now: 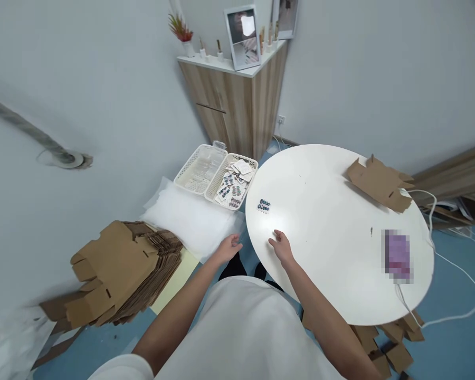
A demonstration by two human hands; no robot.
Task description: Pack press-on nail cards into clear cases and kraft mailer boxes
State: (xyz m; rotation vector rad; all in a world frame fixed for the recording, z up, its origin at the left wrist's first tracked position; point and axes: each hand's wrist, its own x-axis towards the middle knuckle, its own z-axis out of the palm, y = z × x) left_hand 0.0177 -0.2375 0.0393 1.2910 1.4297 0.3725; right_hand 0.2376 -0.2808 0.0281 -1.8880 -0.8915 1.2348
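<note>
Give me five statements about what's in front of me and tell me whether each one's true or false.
1. A small card with dark shiny pieces lies on the white table. True.
2. The left hand grips a cardboard box. False: no object shows in the left hand, which is near the white sheets.
3. The right hand is nearer that small card than the left hand is. True.
4. The potted plant stands on the table. False: it stands on the cabinet.
5. The open basket holds several cards. True.

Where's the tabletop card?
Head view: the card lies near the left edge of the white table, right of the open basket, beyond the right hand.
</note>
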